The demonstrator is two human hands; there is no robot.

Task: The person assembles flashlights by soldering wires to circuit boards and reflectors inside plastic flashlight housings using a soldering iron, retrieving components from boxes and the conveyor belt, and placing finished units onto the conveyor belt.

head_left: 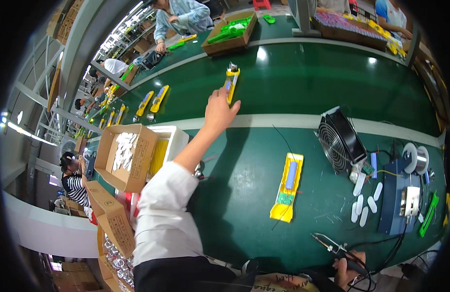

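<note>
My left hand reaches far out over the green belt. Its fingers and thumb close around the near end of a yellow plastic casing, which has a blue cylindrical battery inside and a shiny metal piece at its far end. At the lower right, my right hand grips a soldering iron whose bent metal tip points left over the bench edge. Between them on the green bench lies another yellow casing, with a blue battery, a small green circuit board and thin wires.
A black fan stands at right, near white oval pieces, a blue soldering unit and a solder spool. Cardboard boxes of parts line the left. More yellow casings lie along the belt; people work beyond.
</note>
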